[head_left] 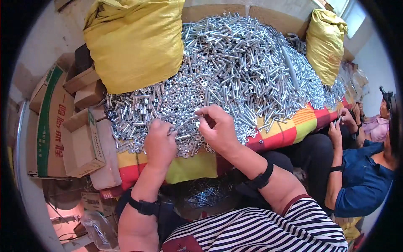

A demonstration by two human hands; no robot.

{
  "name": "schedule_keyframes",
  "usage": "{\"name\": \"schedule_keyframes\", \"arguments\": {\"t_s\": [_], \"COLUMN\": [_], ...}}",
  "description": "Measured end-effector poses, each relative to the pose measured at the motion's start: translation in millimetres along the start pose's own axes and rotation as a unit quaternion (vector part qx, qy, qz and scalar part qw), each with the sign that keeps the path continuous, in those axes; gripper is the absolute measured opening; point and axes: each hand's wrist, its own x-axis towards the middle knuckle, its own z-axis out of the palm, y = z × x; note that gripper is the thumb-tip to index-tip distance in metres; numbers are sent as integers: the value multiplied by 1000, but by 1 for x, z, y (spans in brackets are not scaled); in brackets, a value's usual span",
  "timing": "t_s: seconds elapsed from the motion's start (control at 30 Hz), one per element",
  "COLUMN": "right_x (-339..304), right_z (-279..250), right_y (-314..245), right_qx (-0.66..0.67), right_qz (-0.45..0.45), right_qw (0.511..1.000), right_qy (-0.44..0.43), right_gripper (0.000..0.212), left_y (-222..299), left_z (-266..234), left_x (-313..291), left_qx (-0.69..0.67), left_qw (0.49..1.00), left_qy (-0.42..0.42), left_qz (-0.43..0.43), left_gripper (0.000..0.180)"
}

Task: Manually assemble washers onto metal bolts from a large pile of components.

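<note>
Over the near edge of a big heap of metal parts, my left hand and my right hand face each other, fingers bent and closed. A slim silvery bolt spans the gap between their fingertips, and both hands appear to pinch it. Its ends are hidden by the fingers. Beneath the hands lie loose washers and nuts. To the left are short metal sleeves. Long bolts or rods form the tall pile at the back and right.
A checked cloth covers the table's front. Yellow woven sacks stand at the back. Cardboard boxes crowd the left. On the right, a person in a blue shirt handles small parts. More bolts lie below the table edge.
</note>
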Motion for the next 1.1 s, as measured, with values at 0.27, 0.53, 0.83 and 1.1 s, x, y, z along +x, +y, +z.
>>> {"name": "schedule_keyframes", "arguments": {"t_s": [0.27,0.53,0.83,1.1], "right_x": [-8,-19,9,4], "right_z": [-1,18,24,6], "right_y": [-22,-12,-1,4], "right_qx": [300,27,-290,-180], "right_qz": [184,-12,-152,-128], "right_qw": [934,985,926,972], "right_qy": [-62,-169,-189,-84], "right_gripper": [9,14,5,10], "left_y": [-9,-6,-11,2], "left_z": [2,-11,-17,15], "left_x": [-15,-14,-3,-10], "left_qx": [-355,-734,-554,65], "left_qw": [920,570,766,990], "left_qy": [-86,-113,-118,-101], "left_qz": [-142,-351,-305,79], "left_gripper": [8,11,8,21]}}
